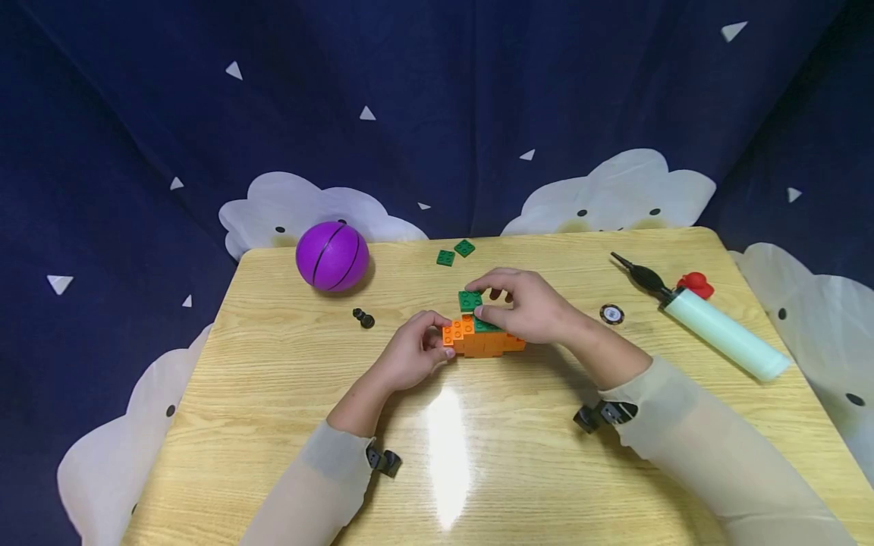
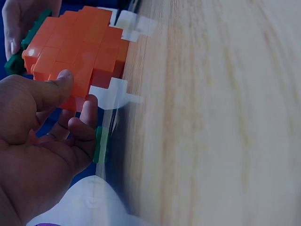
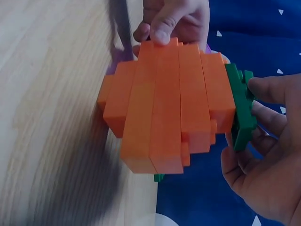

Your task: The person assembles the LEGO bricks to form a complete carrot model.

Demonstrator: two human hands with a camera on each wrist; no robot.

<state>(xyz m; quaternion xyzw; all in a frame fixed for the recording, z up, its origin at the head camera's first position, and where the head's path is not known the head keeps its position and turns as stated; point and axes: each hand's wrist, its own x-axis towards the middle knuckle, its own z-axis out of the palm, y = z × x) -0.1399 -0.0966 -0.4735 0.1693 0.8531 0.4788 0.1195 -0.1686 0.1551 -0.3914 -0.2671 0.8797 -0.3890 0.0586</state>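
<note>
Gripping the orange brick block point(image 1: 483, 339) at its left end, our left hand point(image 1: 412, 356) has thumb and fingers curled against the bricks. Our right hand point(image 1: 531, 307) pinches a green plate point(image 1: 470, 300) with its fingertips, right on top of the block, where more green bricks already sit. The block stands on the wooden counter point(image 1: 478, 455) near its middle, between our two hands.

Farther out, two loose green plates point(image 1: 454, 252) lie just beyond the block toward the far edge. A purple ball point(image 1: 331, 256) rests at the far left, with a small black piece point(image 1: 364, 318) near it. To the right lie a round token point(image 1: 611, 314) and a pale pump point(image 1: 710, 322) with a red part point(image 1: 696, 283) beside it.
</note>
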